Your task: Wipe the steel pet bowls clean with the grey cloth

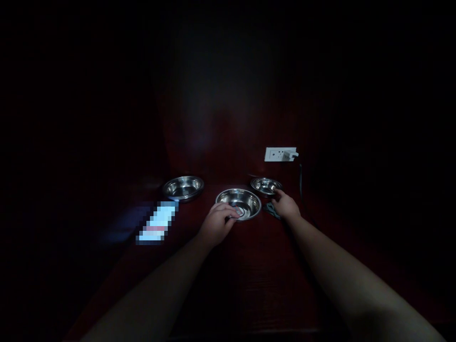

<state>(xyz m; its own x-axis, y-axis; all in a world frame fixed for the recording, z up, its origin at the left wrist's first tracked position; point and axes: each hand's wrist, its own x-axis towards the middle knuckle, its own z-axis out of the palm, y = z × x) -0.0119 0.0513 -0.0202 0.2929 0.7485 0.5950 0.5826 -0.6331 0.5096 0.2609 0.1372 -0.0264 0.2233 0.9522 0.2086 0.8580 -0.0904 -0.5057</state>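
The left hand (214, 227) is at the middle steel bowl (252, 200), on its near left side, and its fingers (224, 207) pass over the rim to the inside. There lies a small flat piece (240, 211), maybe a card or a packet, in the near part of the bowl. It is just at the tips of these fingers, a little to the right of them. The bowl is round, so it has no long axis; the one of the flat piece I cannot tell, because the hand covers a part of it. The left hand is clearly the nearer one to this piece. Its fingers are bent, with only a small opening to the thumb, but whether they grip the piece I cannot say.

The right hand (288, 207) is at the near right edge of the smaller steel bowl (262, 186), which stands farther and to the right. Its fingers are half bent over that edge; a firm hold cannot be seen. Just below this hand, a dark crumpled thing (271, 209), perhaps a cloth, lies on the red desk (249, 261). A third steel bowl (183, 188) stands at the far left, with a bright blurred rectangle (156, 224) nearer than it.
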